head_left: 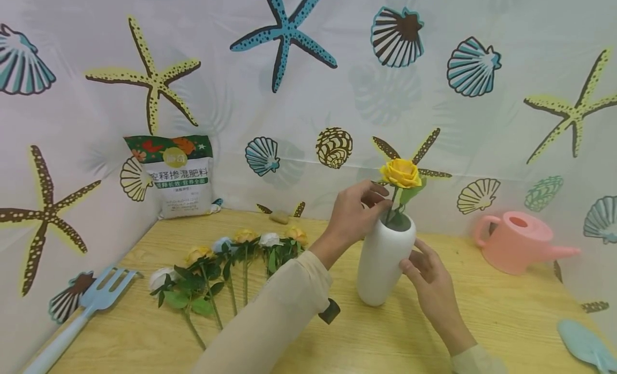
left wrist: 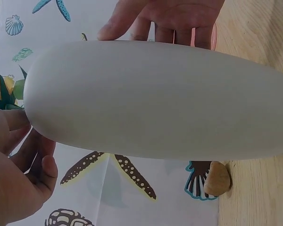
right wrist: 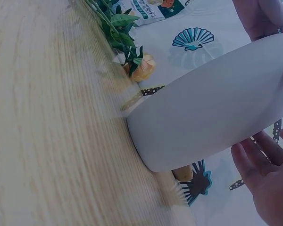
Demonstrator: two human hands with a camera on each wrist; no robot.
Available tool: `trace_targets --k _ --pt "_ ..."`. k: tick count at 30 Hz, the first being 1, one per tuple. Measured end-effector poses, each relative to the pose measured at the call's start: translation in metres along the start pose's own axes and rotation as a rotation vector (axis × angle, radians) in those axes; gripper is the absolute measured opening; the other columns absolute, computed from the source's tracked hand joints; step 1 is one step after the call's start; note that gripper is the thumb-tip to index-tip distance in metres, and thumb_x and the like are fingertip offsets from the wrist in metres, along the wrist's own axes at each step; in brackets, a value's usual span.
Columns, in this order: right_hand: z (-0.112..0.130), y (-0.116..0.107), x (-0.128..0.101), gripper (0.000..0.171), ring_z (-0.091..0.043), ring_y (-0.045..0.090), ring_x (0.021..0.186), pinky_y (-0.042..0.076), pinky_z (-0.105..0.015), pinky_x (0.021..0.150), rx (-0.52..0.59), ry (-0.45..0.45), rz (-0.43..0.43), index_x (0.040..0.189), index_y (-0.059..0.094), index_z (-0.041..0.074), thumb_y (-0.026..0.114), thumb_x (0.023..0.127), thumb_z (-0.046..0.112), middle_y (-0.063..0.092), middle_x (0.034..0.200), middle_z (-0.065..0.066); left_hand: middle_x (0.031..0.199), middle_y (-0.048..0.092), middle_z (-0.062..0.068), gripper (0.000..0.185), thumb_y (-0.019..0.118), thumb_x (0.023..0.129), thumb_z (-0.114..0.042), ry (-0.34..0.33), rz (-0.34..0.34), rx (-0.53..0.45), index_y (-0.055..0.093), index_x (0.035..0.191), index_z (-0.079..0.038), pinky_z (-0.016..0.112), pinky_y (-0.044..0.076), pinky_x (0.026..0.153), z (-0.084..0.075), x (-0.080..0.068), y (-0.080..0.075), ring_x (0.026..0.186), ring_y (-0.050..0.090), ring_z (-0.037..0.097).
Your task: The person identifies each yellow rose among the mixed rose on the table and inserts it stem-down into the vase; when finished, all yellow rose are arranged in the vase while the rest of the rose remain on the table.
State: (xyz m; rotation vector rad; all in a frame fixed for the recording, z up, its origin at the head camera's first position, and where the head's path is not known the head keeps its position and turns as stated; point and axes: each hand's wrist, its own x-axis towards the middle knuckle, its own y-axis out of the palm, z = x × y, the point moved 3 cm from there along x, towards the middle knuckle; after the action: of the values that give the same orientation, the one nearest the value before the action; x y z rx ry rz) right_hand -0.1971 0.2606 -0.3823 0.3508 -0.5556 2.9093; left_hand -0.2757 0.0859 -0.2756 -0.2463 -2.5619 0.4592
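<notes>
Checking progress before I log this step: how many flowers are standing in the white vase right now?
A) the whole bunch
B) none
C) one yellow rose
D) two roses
C: a single yellow rose stands in the white vase, its stem pinched by the left hand, while the other flowers lie on the table.

1. A fertiliser bag (head_left: pixel 179 176) leans in the back-left corner of the wooden counter (head_left: pixel 506 320).
2. Loose artificial roses (head_left: pixel 231 261) lie in a row left of centre.
3. A light-blue garden fork (head_left: pixel 82 315) rests at the counter's left edge.
4. A pink watering can (head_left: pixel 518 242) stands at the right.
5. A light-blue trowel (head_left: pixel 585 344) lies at the right edge.
6. A small stone (head_left: pixel 279 217) sits by the seashell-printed backdrop (head_left: pixel 289 68).
</notes>
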Motion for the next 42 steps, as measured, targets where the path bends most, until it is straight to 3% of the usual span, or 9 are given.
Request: trace_targets --k 11,18,27,34,42 --pt "0.0 -0.001 0.001 0.056 0.016 0.051 0.113 0.042 -0.003 0.094 -0.005 0.02 -0.001 0.154 0.037 0.012 0.058 0.104 0.026 0.054 0.146 -0.019 0.096 0.076 0.007 0.019 0.076 0.091 -0.015 -0.018 -0.039 -0.121 0.07 0.108 -0.008 0.023 0.055 0.072 0.007 -0.002 -0.001 0.082 0.067 0.011" --pt "0.0 -0.001 0.0 0.055 0.016 0.05 0.114 0.042 -0.004 0.093 -0.012 0.016 0.006 0.154 0.036 0.012 0.057 0.105 0.025 0.053 0.147 -0.019 0.093 0.078 0.009 0.022 0.078 0.089 -0.012 0.037 -0.06 -0.173 0.07 0.109 -0.008 0.019 0.051 0.07 0.005 -0.007 -0.002 0.078 0.065 0.008" --pt "0.001 0.0 -0.001 0.055 0.018 0.049 0.113 0.043 -0.003 0.093 -0.012 0.024 0.006 0.153 0.037 0.01 0.057 0.105 0.026 0.053 0.147 -0.02 0.094 0.078 0.009 0.029 0.077 0.088 -0.01 -0.004 -0.019 -0.174 0.068 0.115 -0.008 0.019 0.052 0.07 0.007 -0.01 0.0 0.081 0.067 0.015" --pt "0.002 0.003 -0.001 0.054 0.018 0.051 0.111 0.044 -0.004 0.092 -0.006 0.009 -0.007 0.152 0.04 0.008 0.058 0.104 0.024 0.055 0.145 -0.022 0.095 0.077 0.01 0.03 0.077 0.087 -0.009 -0.014 -0.014 -0.174 0.068 0.116 -0.008 0.02 0.054 0.07 0.011 -0.012 -0.002 0.079 0.065 0.01" --pt "0.001 0.002 -0.001 0.054 0.019 0.05 0.111 0.044 -0.004 0.092 -0.006 0.004 -0.003 0.152 0.038 0.007 0.058 0.104 0.023 0.054 0.145 -0.022 0.098 0.077 0.008 0.034 0.078 0.088 -0.012 -0.021 -0.018 -0.169 0.068 0.12 -0.01 0.022 0.052 0.07 0.013 -0.014 -0.006 0.082 0.064 0.013"
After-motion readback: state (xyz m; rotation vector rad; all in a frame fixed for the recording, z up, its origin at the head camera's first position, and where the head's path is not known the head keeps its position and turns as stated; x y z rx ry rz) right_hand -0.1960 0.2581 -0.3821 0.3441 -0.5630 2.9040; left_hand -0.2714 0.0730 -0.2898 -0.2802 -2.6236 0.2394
